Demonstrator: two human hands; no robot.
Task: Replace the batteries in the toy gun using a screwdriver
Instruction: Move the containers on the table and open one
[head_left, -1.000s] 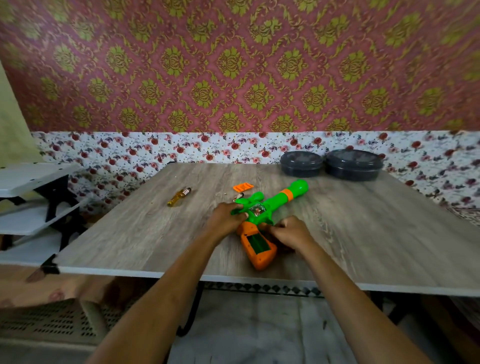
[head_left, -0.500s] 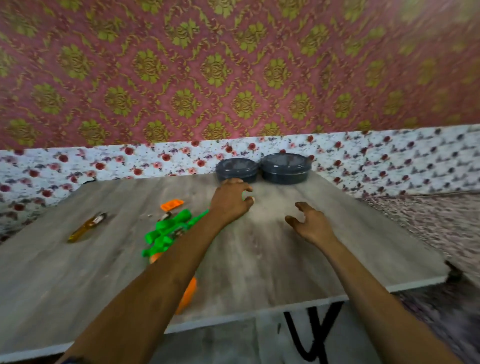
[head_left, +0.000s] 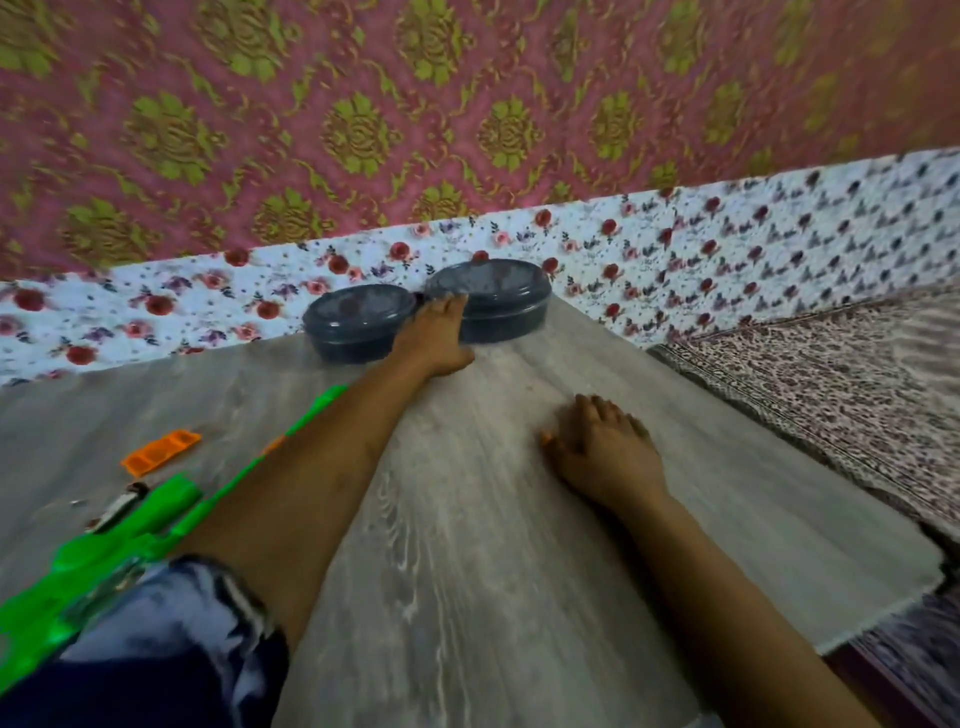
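Observation:
The green toy gun lies on the wooden table at the lower left, partly hidden under my left forearm and sleeve. Its orange battery cover lies loose beyond it, and a small dark-and-white cylinder lies by the gun. My left hand stretches to the far edge, its straight fingers touching the right one of two dark round lidded containers. My right hand rests palm down on the table, fingers relaxed, with a small orange speck at its thumb. No screwdriver is in view.
The second dark container stands left of my left hand against the flowered wall strip. The table's right edge runs diagonally beside a patterned cloth surface.
Both hands left the gun. My view swung right and closer; my left hand advanced from mid-table to the containers, and my right hand dropped flat onto the table.

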